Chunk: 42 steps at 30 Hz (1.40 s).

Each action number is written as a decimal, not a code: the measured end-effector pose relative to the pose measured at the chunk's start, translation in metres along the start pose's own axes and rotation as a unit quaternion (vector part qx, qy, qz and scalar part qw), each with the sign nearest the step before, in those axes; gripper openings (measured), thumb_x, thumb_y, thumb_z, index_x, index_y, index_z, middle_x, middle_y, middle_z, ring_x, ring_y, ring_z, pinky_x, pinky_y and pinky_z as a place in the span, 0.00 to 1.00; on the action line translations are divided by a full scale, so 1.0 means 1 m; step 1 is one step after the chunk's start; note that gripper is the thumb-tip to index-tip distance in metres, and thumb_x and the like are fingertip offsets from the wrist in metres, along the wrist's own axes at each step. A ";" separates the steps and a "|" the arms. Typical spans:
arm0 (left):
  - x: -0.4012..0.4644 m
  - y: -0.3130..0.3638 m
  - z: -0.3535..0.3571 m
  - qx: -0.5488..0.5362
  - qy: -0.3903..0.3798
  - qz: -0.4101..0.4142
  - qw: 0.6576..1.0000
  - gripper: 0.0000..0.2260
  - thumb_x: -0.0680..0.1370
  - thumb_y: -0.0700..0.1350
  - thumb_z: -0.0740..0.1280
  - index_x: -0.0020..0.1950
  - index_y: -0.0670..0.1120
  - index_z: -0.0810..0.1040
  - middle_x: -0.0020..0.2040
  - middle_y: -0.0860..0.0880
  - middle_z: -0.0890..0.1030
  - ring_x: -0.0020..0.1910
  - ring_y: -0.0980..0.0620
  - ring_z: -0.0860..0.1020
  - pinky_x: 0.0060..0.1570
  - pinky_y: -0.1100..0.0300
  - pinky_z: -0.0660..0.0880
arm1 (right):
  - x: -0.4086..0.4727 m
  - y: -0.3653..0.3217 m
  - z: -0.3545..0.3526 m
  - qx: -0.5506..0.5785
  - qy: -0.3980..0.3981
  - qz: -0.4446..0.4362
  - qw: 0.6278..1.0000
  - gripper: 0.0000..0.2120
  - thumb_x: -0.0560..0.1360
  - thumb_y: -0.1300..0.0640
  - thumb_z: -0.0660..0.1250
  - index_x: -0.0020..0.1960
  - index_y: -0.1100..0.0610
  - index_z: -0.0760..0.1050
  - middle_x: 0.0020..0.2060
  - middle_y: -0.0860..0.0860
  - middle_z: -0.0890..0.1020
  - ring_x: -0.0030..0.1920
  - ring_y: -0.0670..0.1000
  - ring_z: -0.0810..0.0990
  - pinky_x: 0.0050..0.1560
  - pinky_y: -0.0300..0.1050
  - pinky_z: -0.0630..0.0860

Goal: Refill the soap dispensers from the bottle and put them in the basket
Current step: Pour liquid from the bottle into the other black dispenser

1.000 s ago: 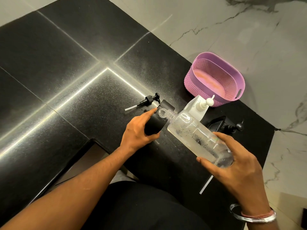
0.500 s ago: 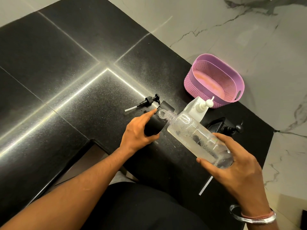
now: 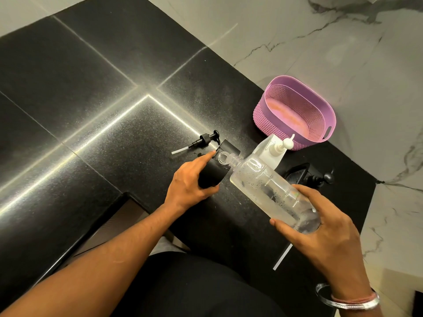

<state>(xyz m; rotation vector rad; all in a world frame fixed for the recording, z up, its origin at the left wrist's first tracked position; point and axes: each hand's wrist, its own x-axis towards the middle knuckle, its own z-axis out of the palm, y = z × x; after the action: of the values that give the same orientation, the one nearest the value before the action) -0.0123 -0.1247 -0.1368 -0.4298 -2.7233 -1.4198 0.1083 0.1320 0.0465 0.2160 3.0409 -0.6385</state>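
My left hand (image 3: 191, 183) grips an uncapped black soap dispenser (image 3: 215, 169) standing on the black counter (image 3: 103, 133). My right hand (image 3: 320, 227) holds the base of a clear plastic bottle (image 3: 270, 187), tilted so its neck meets the dispenser's open mouth. Foamy liquid lines the bottle. The dispenser's black pump head (image 3: 203, 140) lies on the counter just behind. A white dispenser (image 3: 273, 151) with its pump on stands behind the bottle. Another black dispenser (image 3: 306, 176) stands at the right. The purple basket (image 3: 295, 110) holds nothing.
A marble wall (image 3: 332, 42) runs behind the counter and to the right. A white straw-like tube (image 3: 282, 257) lies near the counter's front edge, under my right hand. The counter's front edge drops away at the lower left.
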 end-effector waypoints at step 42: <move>0.000 -0.001 0.001 0.007 -0.001 -0.003 1.000 0.40 0.70 0.52 0.82 0.80 0.53 0.69 0.66 0.53 0.82 0.58 0.52 0.79 0.61 0.58 0.73 | 0.000 0.000 0.001 0.009 0.000 0.004 1.000 0.41 0.63 0.34 0.79 0.72 0.47 0.74 0.62 0.47 0.82 0.59 0.49 0.82 0.47 0.47 0.86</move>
<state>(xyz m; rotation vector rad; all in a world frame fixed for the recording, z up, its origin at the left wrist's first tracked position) -0.0123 -0.1246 -0.1387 -0.4224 -2.7372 -1.4018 0.1082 0.1322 0.0458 0.2282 3.0346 -0.6661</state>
